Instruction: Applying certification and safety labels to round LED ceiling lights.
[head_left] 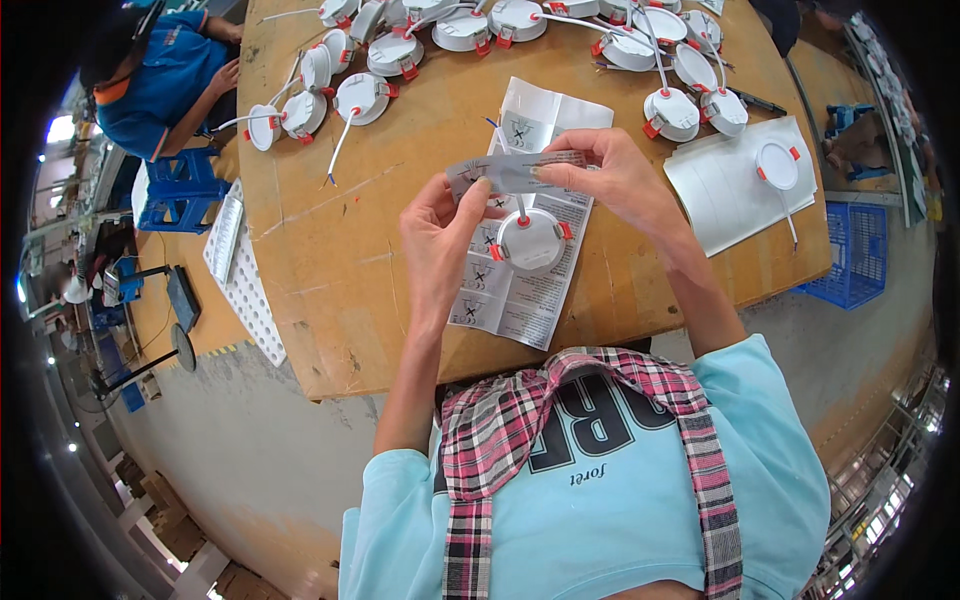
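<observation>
Open tabletop (335, 235) left, lamps (361, 97) beyond

With our left hand (440, 225) and right hand (620, 172) we pinch a grey printed strip (512, 176) just beyond the white round lamp (534, 243). Beneath that lamp, a printed sheet (540, 300) lies on the bench (335, 260); more lamps (395, 55) crowd beyond it, and white sheets (715, 205) bearing a single lamp (776, 166) lie to its right.

lamp (532, 245) on leaflet (535, 310) | other lamps (461, 32) behind | paper stack (712, 190) right
</observation>
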